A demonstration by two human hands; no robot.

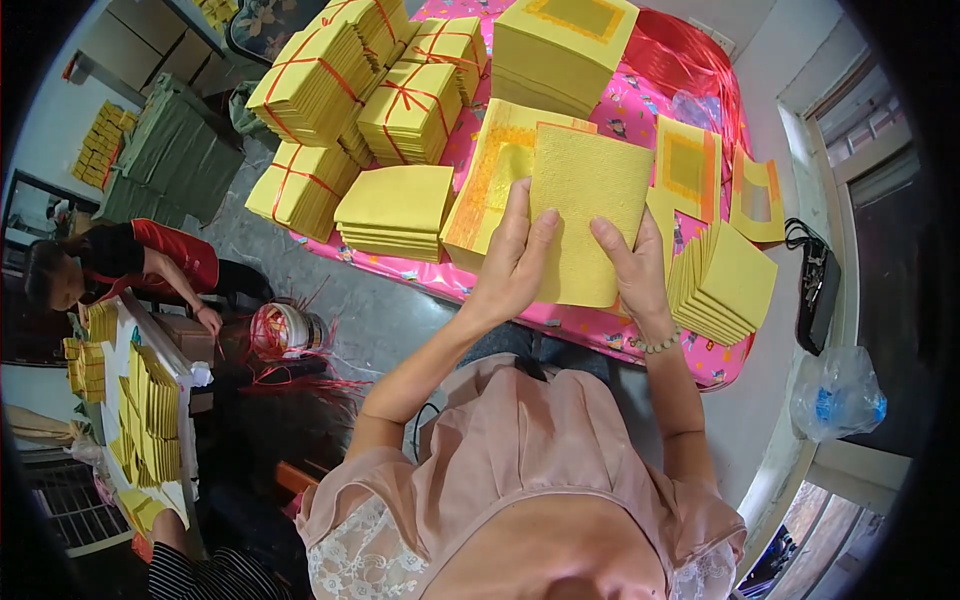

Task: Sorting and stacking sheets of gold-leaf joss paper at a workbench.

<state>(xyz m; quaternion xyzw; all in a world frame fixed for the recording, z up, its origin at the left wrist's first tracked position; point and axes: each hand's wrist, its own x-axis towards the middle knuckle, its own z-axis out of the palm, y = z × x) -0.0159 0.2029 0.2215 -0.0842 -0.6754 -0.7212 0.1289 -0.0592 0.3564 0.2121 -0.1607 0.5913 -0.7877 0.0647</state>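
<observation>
Between my two hands is a folded yellow paper [592, 205], textured and held upright over the pink table. My left hand [517, 250] grips its left edge, with the thumb on the front face. On the right edge, my right hand [633, 265] pinches it, thumb in front; a bead bracelet circles that wrist. Partly hidden behind the folded paper lies a pile of yellow sheets [480, 190] with orange printed patterns. A short stack of folded papers [395, 205] sits left of it. Another leaning row of folded papers [722, 285] is beside my right hand.
Bundles tied with red ribbon [410, 110] are piled at the table's left. A tall paper stack [555, 60] and red ribbon strands [690, 60] stand at the back. A black pouch [818, 285] lies at right. Leftward, a co-worker [170, 255] is beside a white table [185, 400].
</observation>
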